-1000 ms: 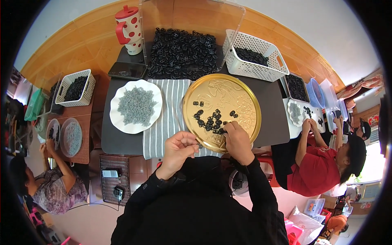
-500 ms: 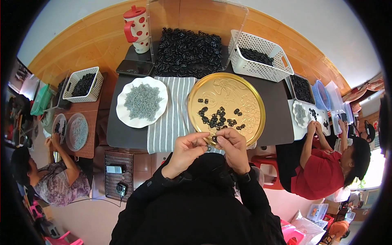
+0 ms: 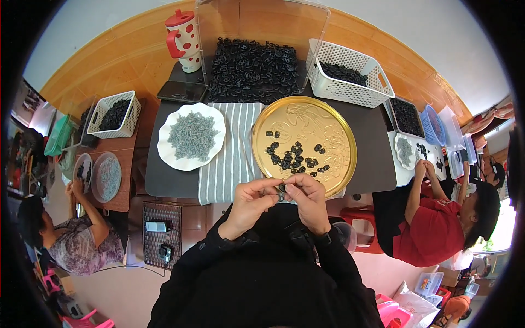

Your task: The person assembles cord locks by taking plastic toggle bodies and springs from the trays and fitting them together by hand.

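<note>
My left hand (image 3: 252,208) and my right hand (image 3: 310,205) meet above the table's near edge, just at the front of the gold tray (image 3: 322,128). Between the right fingertips is a small black plastic piece (image 3: 282,187), of the same sort as those on the tray. My left fingers pinch a tiny grey piece (image 3: 281,196) right below it; whether the two pieces are joined is too small to tell. Several loose black pieces (image 3: 298,158) lie on the tray. To the left, a white scalloped plate (image 3: 165,131) carries a heap of grey pieces (image 3: 192,135).
A grey striped cloth (image 3: 232,131) lies between plate and tray. Behind stand a clear bin of black pieces (image 3: 254,68), a white basket (image 3: 350,90), a dark phone (image 3: 182,92) and a spotted tumbler (image 3: 187,44). Other people work at tables on both sides.
My hands have drawn closer together, and the black piece now sits against the left fingertips. The pieces on the tray look unmoved.
</note>
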### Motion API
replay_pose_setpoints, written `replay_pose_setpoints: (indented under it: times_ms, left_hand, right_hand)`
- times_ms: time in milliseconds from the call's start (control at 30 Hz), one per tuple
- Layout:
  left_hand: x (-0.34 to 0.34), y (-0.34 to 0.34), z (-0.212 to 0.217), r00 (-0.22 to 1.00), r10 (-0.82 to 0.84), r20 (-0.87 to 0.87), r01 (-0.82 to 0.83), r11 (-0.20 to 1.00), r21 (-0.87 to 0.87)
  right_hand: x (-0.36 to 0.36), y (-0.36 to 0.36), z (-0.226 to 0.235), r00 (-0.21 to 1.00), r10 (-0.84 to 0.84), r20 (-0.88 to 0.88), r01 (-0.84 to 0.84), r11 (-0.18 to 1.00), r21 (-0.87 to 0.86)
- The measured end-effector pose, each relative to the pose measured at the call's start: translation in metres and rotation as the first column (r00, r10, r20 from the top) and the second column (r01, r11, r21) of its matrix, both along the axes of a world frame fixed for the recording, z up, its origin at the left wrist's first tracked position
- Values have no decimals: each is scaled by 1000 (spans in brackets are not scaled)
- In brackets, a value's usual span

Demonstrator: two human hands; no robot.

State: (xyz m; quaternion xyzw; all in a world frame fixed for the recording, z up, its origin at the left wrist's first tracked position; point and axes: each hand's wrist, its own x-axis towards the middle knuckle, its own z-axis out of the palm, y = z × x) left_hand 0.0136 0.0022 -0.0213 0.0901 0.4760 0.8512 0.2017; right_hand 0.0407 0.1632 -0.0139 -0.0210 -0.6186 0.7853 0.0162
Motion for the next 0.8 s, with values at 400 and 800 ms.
replay_pose_setpoints:
  times_ms: [400, 800]
  left_hand:
    - [-1, -2, -6, 1000, 21, -9, -21, 999, -27]
    - [-1, -2, -11, 999, 40, -22, -40, 999, 18]
  right_hand:
    - [0, -2, 4, 999, 21, -33, -19, 997, 77]
    - [4, -5, -1, 960, 34, -278, 70, 932, 355]
